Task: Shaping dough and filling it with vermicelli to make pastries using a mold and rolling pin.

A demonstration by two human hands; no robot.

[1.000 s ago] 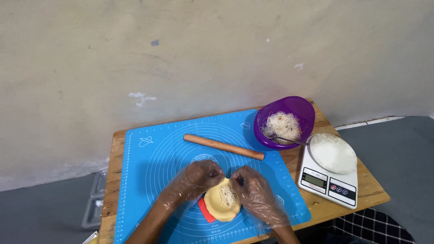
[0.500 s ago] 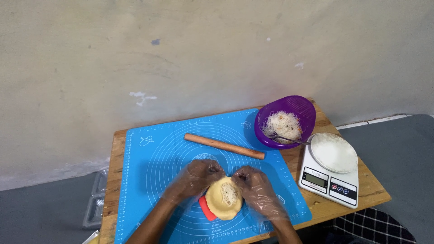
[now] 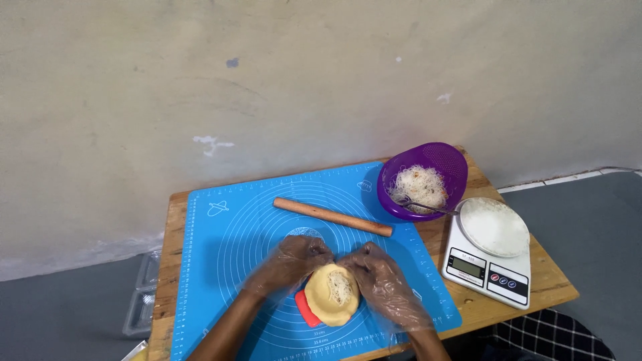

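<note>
I've got one head cam only, looking steeply down and forward at the table (image 3: pixel 515 294) from above its near edge. Mid range: the whole mat (image 3: pixel 227 247) fits, hands (image 3: pixel 291 264) low in frame, wall (image 3: pixel 267 87) filling the top half.

Wooden table (image 3: pixel 172 220), blue mat (image 3: pixel 234 234) (covering most), white scale (image 3: pixel 487 264)

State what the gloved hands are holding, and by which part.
Both the left hand and right hand pinch the upper rim of a yellow dough round with noodle-like filling, lying on the blue mat.
</note>
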